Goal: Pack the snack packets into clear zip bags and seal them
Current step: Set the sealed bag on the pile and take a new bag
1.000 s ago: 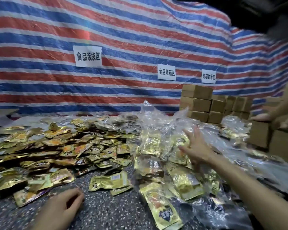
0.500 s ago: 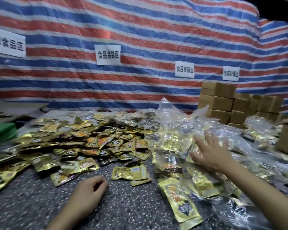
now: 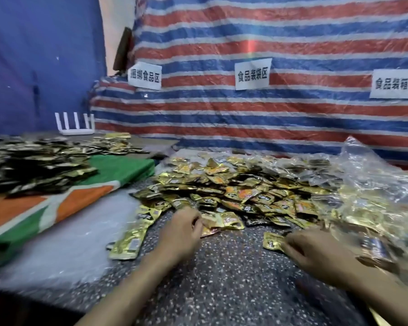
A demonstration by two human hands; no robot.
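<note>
A big heap of gold snack packets point(image 3: 240, 191) lies on the speckled table point(image 3: 233, 283). To its right sits a mound of clear zip bags point(image 3: 368, 198) with packets inside. My left hand point(image 3: 181, 234) is at the heap's near edge, its curled fingers pinching a gold packet point(image 3: 210, 230). My right hand point(image 3: 316, 252) is lower right, and its fingertips grip the edge of a single gold packet point(image 3: 272, 241) lying apart from the heap. Both hands are blurred by motion.
A long gold packet point(image 3: 127, 243) lies left of my left hand. A white plastic sheet point(image 3: 68, 243) and a green and orange cloth point(image 3: 118, 170) cover the left side, with a darker packet pile point(image 3: 33, 165) on it. A striped tarp point(image 3: 245, 118) hangs behind.
The view has swung left. My right hand has left the bagged mound and come down to a loose packet. My left hand has moved up to the heap's edge.
</note>
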